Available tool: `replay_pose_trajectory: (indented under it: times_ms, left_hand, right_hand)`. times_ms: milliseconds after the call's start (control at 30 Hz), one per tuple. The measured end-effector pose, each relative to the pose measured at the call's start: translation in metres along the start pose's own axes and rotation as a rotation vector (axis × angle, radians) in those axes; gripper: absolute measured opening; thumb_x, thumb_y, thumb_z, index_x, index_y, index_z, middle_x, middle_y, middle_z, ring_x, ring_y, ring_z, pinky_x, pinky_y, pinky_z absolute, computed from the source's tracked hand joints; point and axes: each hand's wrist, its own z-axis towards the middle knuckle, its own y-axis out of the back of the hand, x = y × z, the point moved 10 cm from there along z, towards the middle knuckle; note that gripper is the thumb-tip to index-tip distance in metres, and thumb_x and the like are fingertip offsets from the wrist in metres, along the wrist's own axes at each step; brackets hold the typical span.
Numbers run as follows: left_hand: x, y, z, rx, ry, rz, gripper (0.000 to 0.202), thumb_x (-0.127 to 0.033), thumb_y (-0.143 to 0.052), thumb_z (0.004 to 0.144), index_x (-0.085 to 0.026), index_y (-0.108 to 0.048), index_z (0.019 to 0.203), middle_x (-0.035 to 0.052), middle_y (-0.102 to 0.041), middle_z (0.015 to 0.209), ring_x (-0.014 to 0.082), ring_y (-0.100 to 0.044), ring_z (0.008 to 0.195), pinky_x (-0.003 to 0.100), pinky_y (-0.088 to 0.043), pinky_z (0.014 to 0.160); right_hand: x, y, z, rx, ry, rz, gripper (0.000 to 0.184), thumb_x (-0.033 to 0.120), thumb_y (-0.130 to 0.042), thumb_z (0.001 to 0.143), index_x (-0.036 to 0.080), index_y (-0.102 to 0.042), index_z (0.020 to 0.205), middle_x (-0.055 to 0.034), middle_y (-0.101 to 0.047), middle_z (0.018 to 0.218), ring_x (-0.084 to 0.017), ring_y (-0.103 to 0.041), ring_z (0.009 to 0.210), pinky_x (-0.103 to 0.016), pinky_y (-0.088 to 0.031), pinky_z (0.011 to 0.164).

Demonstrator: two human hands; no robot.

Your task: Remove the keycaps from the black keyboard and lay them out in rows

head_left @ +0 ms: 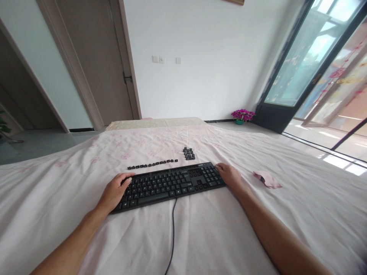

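A black keyboard (pixel 160 187) lies on a pale cloth with faint pink flowers, its cable (pixel 173 236) running toward me. Bare sockets show along its top row and in the block left of the number pad. My left hand (pixel 116 191) grips the left end, thumb on top near the upper corner. At the right end, my right hand (pixel 229 175) is closed around the edge beside the number pad; some of its fingers are hidden. Beyond the keyboard lies a row of loose black keycaps (pixel 153 164), with a small cluster of keycaps (pixel 189 154) farther right.
A crumpled pink cloth (pixel 268 179) with a dark green spot lies right of my right hand. The flowered bedsheet (pixel 218 236) has folds and wrinkles. Past the far edge stand a pot of purple flowers (pixel 242 115), a white wall and a brown door (pixel 91 57).
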Motion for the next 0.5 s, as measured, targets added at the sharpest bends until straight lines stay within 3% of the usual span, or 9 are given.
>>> replay_pose_trajectory:
  times_ms: [500]
  left_hand:
    - [0.0026, 0.0007, 0.0068, -0.028, -0.026, 0.071, 0.036, -0.03, -0.039, 0.086, -0.027, -0.066, 0.11, -0.0016, -0.066, 0.113, 0.0195, -0.059, 0.107, 0.031, -0.044, 0.098]
  right_hand:
    - [-0.0002, -0.0011, 0.0004, 0.002, -0.007, 0.009, 0.045, 0.055, -0.034, 0.091, 0.032, -0.069, 0.107, -0.0033, -0.07, 0.1, -0.023, -0.061, 0.091, -0.028, -0.038, 0.069]
